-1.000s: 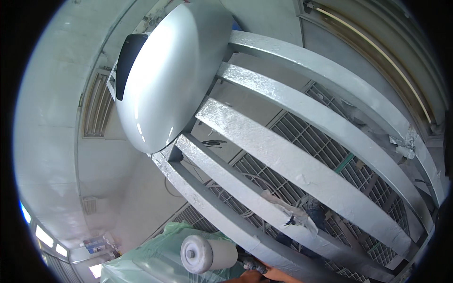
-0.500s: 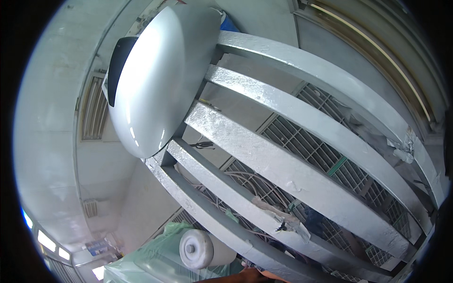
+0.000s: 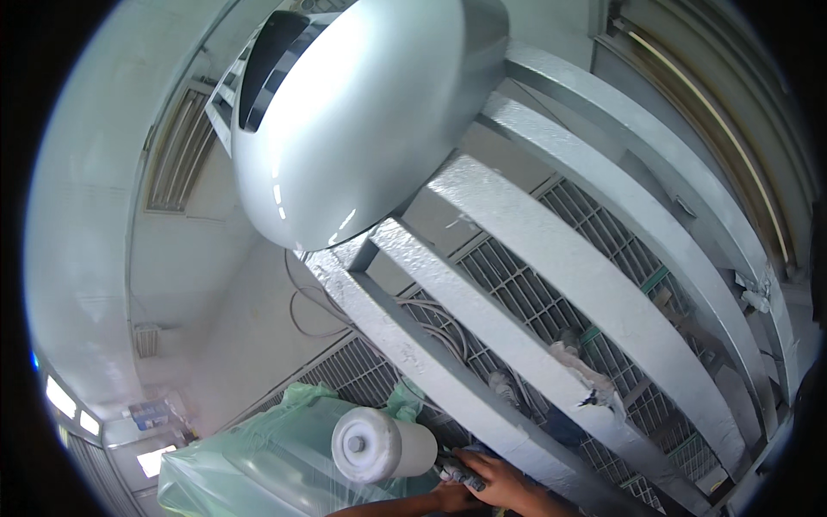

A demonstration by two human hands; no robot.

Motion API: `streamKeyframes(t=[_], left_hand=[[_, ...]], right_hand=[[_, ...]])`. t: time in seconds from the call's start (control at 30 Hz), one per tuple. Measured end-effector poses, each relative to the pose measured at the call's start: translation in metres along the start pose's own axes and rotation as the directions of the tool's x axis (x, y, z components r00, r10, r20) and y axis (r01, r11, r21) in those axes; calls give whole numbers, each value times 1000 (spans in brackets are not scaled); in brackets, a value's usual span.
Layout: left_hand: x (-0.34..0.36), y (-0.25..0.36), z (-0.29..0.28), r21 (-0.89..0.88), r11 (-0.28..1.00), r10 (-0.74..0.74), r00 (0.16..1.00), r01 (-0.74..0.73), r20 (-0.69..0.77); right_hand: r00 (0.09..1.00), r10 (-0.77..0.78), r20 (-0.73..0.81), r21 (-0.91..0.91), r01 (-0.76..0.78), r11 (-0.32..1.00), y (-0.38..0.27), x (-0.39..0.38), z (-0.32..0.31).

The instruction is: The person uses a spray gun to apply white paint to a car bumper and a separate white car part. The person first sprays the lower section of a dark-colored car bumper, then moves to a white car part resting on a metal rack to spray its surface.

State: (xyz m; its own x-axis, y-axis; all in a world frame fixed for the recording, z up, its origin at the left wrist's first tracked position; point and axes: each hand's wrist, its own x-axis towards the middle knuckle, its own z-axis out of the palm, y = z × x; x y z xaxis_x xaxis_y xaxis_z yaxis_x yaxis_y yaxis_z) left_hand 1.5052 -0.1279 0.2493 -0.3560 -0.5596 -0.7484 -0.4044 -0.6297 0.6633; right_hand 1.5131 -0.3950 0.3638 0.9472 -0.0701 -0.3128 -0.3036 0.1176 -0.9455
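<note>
Nearest, at the lower edge: right hand [image 3: 498, 484], cut off at the wrist by the frame, fingers closed around the dark handle of a spray gun [image 3: 455, 472]. Most of the gun body hidden under those fingers; trigger impossible to make out. Mounted on the gun, just left of the hand, a white cup [image 3: 383, 445] with its round cap turned toward the camera. Below the cup, a thin strip of skin [image 3: 388, 510] along the edge, too cut off to tell from which arm. Left hand not seen, so its grip could not be judged.

Behind the cup, a bulky object wrapped in green plastic sheet [image 3: 258, 465], its shape hidden. Further, the grey painted bars of a rack [image 3: 534, 258] above a floor grating [image 3: 517, 297], with loose hoses [image 3: 310, 302] partly covered by the bars. On the rack's far end, a glossy silver shell [image 3: 362, 129], cut by the upper edge.

Compared with half a second before: shell shifted right and upward in the view, more of the hand visible, cup slightly higher.
</note>
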Motion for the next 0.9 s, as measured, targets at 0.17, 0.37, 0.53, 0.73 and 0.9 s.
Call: streamKeyframes(t=[0.17,0.37,0.53,0.73,0.9], left_hand=[[-32,68,-51,-408,913,-81,980,0,-180],[-32,58,-17,-208,969,30,904,-130,-427],[-20,46,4,-402,898,44,947,-177,-318],[-18,58,8,-692,669,-83,898,-272,-433],[-17,58,7,-517,848,-80,938,-113,-337]], right_hand=[[999,35,24,-65,-33,997,-8,3,5],[980,147,133,-53,-141,989,-23,4,20],[965,184,190,-96,-168,981,-33,3,35],[921,259,292,-129,-230,964,-24,-7,46],[935,297,193,-384,-207,900,-47,-8,64]])
